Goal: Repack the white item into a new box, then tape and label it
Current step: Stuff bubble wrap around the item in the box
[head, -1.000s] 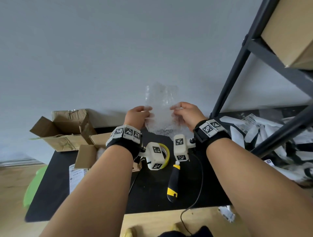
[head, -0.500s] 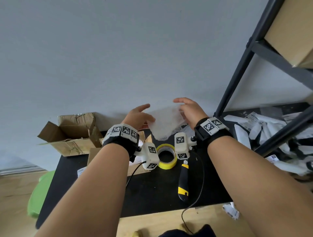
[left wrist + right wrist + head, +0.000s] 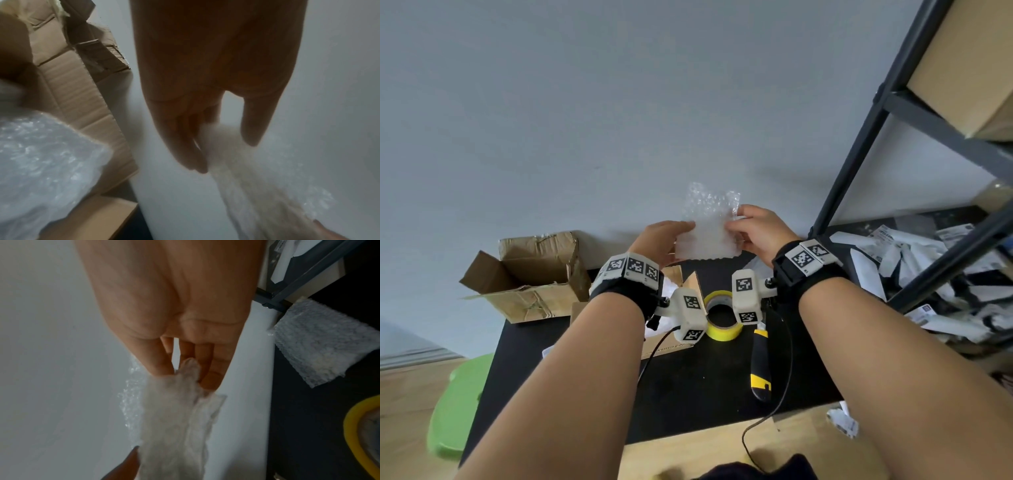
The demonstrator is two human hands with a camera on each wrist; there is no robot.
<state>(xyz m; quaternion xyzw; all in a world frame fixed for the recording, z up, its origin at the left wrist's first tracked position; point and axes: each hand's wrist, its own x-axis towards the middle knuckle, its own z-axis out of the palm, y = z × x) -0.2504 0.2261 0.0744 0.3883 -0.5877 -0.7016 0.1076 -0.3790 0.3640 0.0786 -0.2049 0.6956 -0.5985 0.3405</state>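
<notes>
A folded sheet of clear bubble wrap (image 3: 707, 233) hangs in the air above the back of the black table (image 3: 688, 383). My left hand (image 3: 666, 241) pinches its left edge and my right hand (image 3: 751, 228) pinches its right edge. In the right wrist view the thumb and fingers close on the bubble wrap (image 3: 180, 410). The left wrist view shows my fingers (image 3: 191, 146) against the bubble wrap (image 3: 257, 186). An open small cardboard box (image 3: 671, 329) lies under my left wrist, with a white bubble-wrapped item (image 3: 41, 162) in it. A yellow tape roll (image 3: 724, 320) sits below my hands.
A worn open cardboard box (image 3: 530, 274) stands at the table's back left. A black and yellow utility knife (image 3: 760, 366) lies right of the tape. Another bubble wrap piece (image 3: 327, 344) lies by the black shelf frame (image 3: 859, 137). White mailers (image 3: 928, 270) pile at right. A green lid (image 3: 458, 407) sits left.
The bubble wrap was held up spread out, then lowered and folded over; now both hands hold it raised again as a smaller folded sheet.
</notes>
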